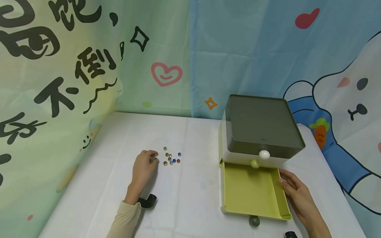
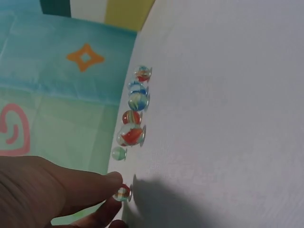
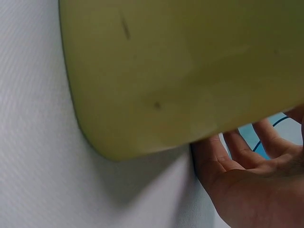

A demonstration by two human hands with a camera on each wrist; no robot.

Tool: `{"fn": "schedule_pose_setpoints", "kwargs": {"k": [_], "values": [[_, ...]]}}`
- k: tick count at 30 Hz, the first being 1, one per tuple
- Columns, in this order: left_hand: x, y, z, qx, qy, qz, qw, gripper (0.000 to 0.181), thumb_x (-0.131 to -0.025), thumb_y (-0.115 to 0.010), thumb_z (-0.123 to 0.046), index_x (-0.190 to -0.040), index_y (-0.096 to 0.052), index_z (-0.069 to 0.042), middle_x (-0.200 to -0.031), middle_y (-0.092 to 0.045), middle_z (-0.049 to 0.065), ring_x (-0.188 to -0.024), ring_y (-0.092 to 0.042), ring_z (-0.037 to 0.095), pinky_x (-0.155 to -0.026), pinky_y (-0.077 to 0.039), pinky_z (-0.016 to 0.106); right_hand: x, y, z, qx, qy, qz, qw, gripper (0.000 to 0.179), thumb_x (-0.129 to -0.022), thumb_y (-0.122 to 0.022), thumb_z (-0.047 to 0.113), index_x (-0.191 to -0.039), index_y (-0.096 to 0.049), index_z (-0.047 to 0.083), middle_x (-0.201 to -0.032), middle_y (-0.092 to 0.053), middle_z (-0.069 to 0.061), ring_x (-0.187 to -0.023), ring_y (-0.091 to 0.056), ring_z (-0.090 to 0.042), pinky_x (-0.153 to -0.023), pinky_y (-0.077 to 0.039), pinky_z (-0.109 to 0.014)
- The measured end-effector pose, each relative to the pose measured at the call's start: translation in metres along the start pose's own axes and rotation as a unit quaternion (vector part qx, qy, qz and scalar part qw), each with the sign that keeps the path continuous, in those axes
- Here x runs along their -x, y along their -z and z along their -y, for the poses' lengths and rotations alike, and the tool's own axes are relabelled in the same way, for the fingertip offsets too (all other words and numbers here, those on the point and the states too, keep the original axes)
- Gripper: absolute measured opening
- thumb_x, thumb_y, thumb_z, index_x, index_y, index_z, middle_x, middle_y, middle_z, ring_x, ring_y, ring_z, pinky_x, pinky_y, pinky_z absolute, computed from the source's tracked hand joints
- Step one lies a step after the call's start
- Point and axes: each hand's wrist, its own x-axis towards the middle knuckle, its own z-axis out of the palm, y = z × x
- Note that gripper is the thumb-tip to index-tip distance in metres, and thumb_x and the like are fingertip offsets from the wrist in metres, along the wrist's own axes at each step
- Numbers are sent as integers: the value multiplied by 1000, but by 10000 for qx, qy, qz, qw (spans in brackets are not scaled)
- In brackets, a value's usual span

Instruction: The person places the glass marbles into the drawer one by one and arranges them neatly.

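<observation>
Several small glass marbles (image 1: 171,163) lie in a loose cluster on the white table. My left hand (image 1: 145,165) is just left of them, thumb and fingertips pointing at the cluster. In the left wrist view a red-and-clear marble (image 2: 122,192) sits right at the thumb and finger, which overlap it slightly. On the right, a yellow-green drawer (image 1: 250,191) is pulled out of a small cabinet, its inside bare. My right hand (image 1: 297,195) rests along the drawer's right side, fingertips at its rim. From the right wrist, its extended fingers (image 3: 237,147) show partly hidden behind the drawer.
The cabinet has a dark grey translucent top (image 1: 265,122), with a white knob (image 1: 264,154) and a yellow-green knob (image 1: 254,164). A dark green knob (image 1: 254,221) is on the open drawer's front. A printed cloth backdrop (image 1: 238,49) hangs behind the table.
</observation>
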Motion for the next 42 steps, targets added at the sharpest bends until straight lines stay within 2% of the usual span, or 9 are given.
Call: {"fn": "schedule_pose_setpoints", "kwargs": {"k": [2,4,9,13,19,26,31,36,42], "values": [[0,0,0,-72,18,11,10000,21,-92,-73,-8,-113,-76,-3,-105,-71,15,-91,-64,29,-78,-51,43,0,0,-1,7,-8,2,10000,73,-105,-61,43,-164,-28,17,-149,-44,8,-109,-51,19,-87,-49,-8],[1,0,-1,-129,32,24,9999,20,-92,-74,-9,-111,-77,-3,-104,-72,15,-91,-64,30,-77,-52,44,1,0,-1,17,-14,5,10000,73,-105,-60,43,-165,-27,17,-152,-42,3,-110,-51,18,-88,-49,-8],[0,-1,0,-210,32,32,9998,18,-92,-75,-10,-108,-77,-4,-101,-72,13,-90,-63,29,-77,-51,43,1,0,-1,77,-109,26,9999,75,-105,-58,46,-166,-24,20,-168,-24,-14,-114,-47,15,-89,-48,-7],[0,-1,1,-240,-11,58,9997,14,-92,-76,-11,-105,-77,-5,-98,-72,11,-88,-63,27,-75,-51,42,1,0,-1,34,-212,12,9998,76,-105,-59,48,-166,-23,21,-170,-20,-15,-116,-45,12,-89,-47,-5],[2,-1,-1,-312,-32,47,9995,12,-92,-78,-15,-101,-77,-7,-94,-71,8,-84,-62,24,-71,-50,39,2,2,-2,-131,-172,-16,9998,74,-104,-61,45,-165,-27,20,-166,-26,-11,-113,-48,14,-89,-48,-6],[5,-1,-9,-263,-233,-199,9992,14,-94,-78,-20,-103,-77,-10,-91,-72,5,-79,-65,19,-64,-48,33,2,1,1,-165,-257,-9,9995,75,-104,-62,47,-165,-27,22,-168,-23,-12,-110,-51,17,-89,-48,-6],[7,-4,-16,-35,-448,-326,9985,15,-96,-76,-24,-105,-76,-11,-89,-72,4,-68,-58,14,-57,-42,26,1,0,2,-154,-288,13,9995,75,-104,-61,47,-165,-25,21,-169,-21,-13,-112,-49,15,-89,-47,-6],[9,-4,-28,159,-632,-294,9974,14,-96,-76,-25,-104,-77,-12,-89,-72,3,-66,-57,11,-54,-41,24,1,0,1,-156,-275,4,9995,74,-104,-61,46,-165,-27,22,-169,-21,-13,-116,-46,10,-89,-46,-6],[11,-6,-45,274,-856,-97,9959,14,-95,-78,-22,-105,-76,-13,-91,-73,1,-68,-59,11,-56,-43,25,1,-2,2,-129,-241,-38,9996,73,-104,-61,46,-165,-28,22,-170,-21,-15,-115,-47,11,-89,-47,-6]]}}
